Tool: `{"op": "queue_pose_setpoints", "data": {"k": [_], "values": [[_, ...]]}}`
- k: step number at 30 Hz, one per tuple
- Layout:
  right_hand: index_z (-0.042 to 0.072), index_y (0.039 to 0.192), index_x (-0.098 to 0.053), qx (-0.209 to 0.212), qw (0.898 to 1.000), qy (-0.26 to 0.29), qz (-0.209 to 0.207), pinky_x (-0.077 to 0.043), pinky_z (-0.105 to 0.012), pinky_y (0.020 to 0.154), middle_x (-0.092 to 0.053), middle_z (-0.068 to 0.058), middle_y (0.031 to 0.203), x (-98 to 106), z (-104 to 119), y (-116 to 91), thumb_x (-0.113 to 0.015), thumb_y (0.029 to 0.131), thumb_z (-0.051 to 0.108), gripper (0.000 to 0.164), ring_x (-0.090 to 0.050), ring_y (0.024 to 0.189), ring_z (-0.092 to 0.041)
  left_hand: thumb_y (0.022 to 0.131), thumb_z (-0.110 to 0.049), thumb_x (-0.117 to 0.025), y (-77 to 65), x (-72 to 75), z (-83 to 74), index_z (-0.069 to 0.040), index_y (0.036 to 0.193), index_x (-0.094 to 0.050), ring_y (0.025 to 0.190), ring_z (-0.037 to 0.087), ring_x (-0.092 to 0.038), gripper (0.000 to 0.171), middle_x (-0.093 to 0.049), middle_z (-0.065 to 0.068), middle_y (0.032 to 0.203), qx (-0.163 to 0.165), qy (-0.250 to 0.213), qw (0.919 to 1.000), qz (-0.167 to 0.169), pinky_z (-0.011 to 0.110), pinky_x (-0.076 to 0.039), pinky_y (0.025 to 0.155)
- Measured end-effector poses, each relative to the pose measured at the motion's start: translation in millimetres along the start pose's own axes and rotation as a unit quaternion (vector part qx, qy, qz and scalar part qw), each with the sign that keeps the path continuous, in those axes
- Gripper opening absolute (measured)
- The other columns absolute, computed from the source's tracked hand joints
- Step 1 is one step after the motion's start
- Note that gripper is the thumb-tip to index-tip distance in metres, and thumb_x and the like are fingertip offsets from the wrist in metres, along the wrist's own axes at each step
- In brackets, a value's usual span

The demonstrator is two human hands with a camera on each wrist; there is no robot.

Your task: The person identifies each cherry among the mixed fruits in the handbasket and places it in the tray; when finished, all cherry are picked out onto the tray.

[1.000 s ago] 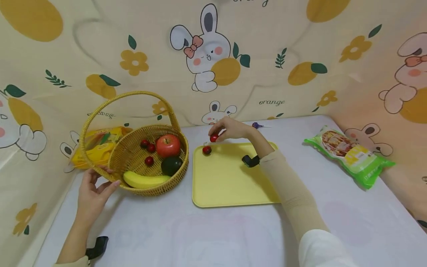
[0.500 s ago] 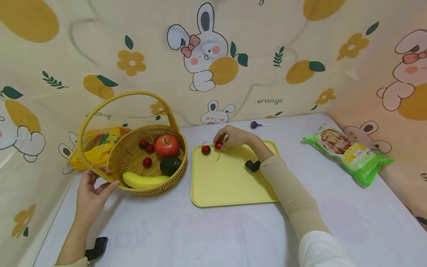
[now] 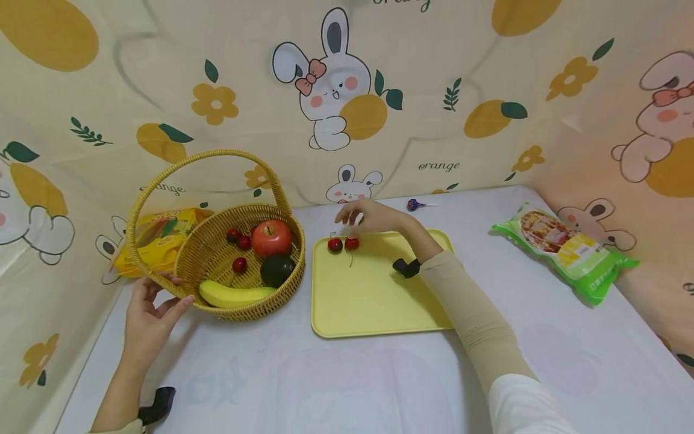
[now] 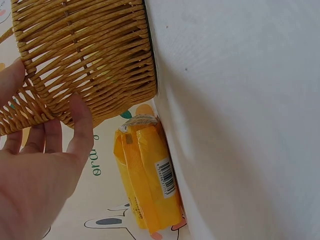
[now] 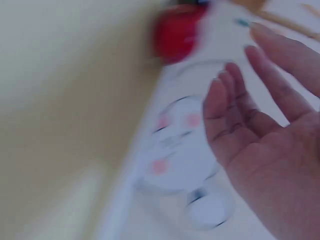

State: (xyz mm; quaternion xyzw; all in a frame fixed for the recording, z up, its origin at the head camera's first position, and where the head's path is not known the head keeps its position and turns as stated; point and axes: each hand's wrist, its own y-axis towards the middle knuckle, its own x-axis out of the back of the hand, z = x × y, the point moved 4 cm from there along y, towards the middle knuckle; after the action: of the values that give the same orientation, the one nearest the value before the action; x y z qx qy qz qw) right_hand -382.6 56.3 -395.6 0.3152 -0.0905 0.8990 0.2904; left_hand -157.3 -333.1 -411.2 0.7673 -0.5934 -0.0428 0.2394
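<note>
My left hand grips the wicker basket at its left side, where the handle meets the rim. In the left wrist view, thumb and fingers lie on either side of the wicker. Inside sit a red apple, a dark green avocado, a banana and several cherries. Over the far edge of the yellow tray hovers my right hand, fingers apart and empty. Just below it, two cherries lie side by side, the right cherry with its stem toward me.
Behind the basket, a yellow packet stands against the patterned cloth. A lollipop lies beyond the tray. Toward the right edge of the table rests a green food bag.
My right hand has brought a cherry down onto the tray, let it go beside the other one, and lifted slightly away. The left hand keeps its hold on the basket.
</note>
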Motion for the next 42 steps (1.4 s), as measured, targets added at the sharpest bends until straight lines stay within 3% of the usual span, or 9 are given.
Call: {"op": "queue_pose_setpoints", "data": {"k": [4, 9, 14, 20, 26, 31, 37, 42], "values": [[0.000, 0.124, -0.064, 0.059, 0.997, 0.044, 0.002, -0.055, -0.038, 0.090, -0.063, -0.014, 0.122, -4.7, 53.6, 33.1, -0.073, 0.087, 0.001, 0.038, -0.059, 0.110, -0.032, 0.078, 0.029, -0.064, -0.2, 1.0, -0.3, 0.014, 0.131, -0.037, 0.107, 0.018, -0.051, 0.061, -0.052, 0.010, 0.114, 0.000, 0.017, 0.9999, 0.004, 0.012, -0.053, 0.082], [-0.001, 0.127, -0.062, 0.111, 0.990, 0.054, 0.072, -0.049, -0.033, 0.101, -0.064, -0.011, 0.125, -41.4, 119.4, 91.5, -0.073, 0.087, 0.003, 0.042, -0.058, 0.117, -0.023, 0.078, 0.028, -0.064, 0.4, 0.8, 0.3, 0.012, 0.131, -0.038, 0.108, 0.019, -0.051, 0.061, -0.051, 0.010, 0.114, 0.000, 0.020, 0.9998, 0.006, 0.012, -0.053, 0.082], [-0.003, 0.131, -0.060, 0.092, 0.981, 0.061, 0.161, -0.048, -0.026, 0.100, -0.063, -0.008, 0.125, -90.7, 152.3, 140.3, -0.074, 0.086, 0.001, 0.047, -0.058, 0.114, -0.017, 0.078, 0.029, -0.064, 1.0, 0.5, 3.7, 0.009, 0.130, -0.041, 0.107, 0.018, -0.051, 0.061, -0.052, 0.009, 0.114, 0.010, 0.002, 0.9999, -0.005, 0.013, -0.053, 0.082], [-0.002, 0.131, -0.060, 0.013, 0.978, 0.066, 0.197, -0.050, -0.021, 0.090, -0.061, -0.013, 0.129, -125.3, 149.6, 166.8, -0.073, 0.086, -0.003, 0.047, -0.056, 0.119, -0.024, 0.080, 0.026, -0.064, 1.4, -0.7, 6.4, 0.008, 0.131, -0.040, 0.110, 0.018, -0.050, 0.059, -0.051, 0.010, 0.116, 0.016, -0.010, 0.9998, 0.002, 0.014, -0.053, 0.083], [0.001, 0.135, -0.059, -0.038, 0.975, 0.055, 0.211, -0.051, -0.022, 0.090, -0.058, -0.015, 0.137, -137.2, 135.4, 173.3, -0.070, 0.087, -0.003, 0.049, -0.055, 0.123, -0.021, 0.081, 0.025, -0.065, 2.1, 1.3, 5.8, 0.010, 0.131, -0.038, 0.111, 0.018, -0.050, 0.059, -0.051, 0.010, 0.116, 0.013, 0.010, 0.9999, 0.004, 0.014, -0.053, 0.084], [0.004, 0.137, -0.059, -0.067, 0.967, 0.047, 0.243, -0.052, -0.027, 0.091, -0.056, -0.015, 0.138, -143.9, 128.6, 173.8, -0.068, 0.086, -0.007, 0.052, -0.054, 0.123, -0.021, 0.081, 0.025, -0.065, 2.2, 2.2, 4.2, 0.010, 0.131, -0.038, 0.111, 0.018, -0.050, 0.059, -0.051, 0.009, 0.116, 0.012, 0.020, 0.9997, 0.001, 0.013, -0.053, 0.083], [0.003, 0.131, -0.063, -0.106, 0.945, 0.052, 0.304, -0.055, -0.025, 0.085, -0.060, -0.013, 0.127, -155.6, 120.1, 170.5, -0.063, 0.088, -0.013, 0.046, -0.057, 0.112, -0.019, 0.080, 0.025, -0.066, 0.3, 1.6, 3.5, 0.010, 0.132, -0.038, 0.111, 0.019, -0.050, 0.061, -0.051, 0.009, 0.116, 0.009, 0.031, 0.9995, 0.004, 0.013, -0.053, 0.084], [0.002, 0.121, -0.067, -0.104, 0.946, 0.055, 0.301, -0.055, -0.023, 0.080, -0.061, -0.008, 0.112, -157.3, 117.9, 170.5, -0.065, 0.087, -0.013, 0.037, -0.055, 0.101, -0.015, 0.081, 0.024, -0.066, 0.9, 1.3, 3.2, 0.010, 0.133, -0.037, 0.111, 0.019, -0.049, 0.061, -0.051, 0.010, 0.117, 0.006, 0.035, 0.9993, 0.007, 0.013, -0.053, 0.084]]}}
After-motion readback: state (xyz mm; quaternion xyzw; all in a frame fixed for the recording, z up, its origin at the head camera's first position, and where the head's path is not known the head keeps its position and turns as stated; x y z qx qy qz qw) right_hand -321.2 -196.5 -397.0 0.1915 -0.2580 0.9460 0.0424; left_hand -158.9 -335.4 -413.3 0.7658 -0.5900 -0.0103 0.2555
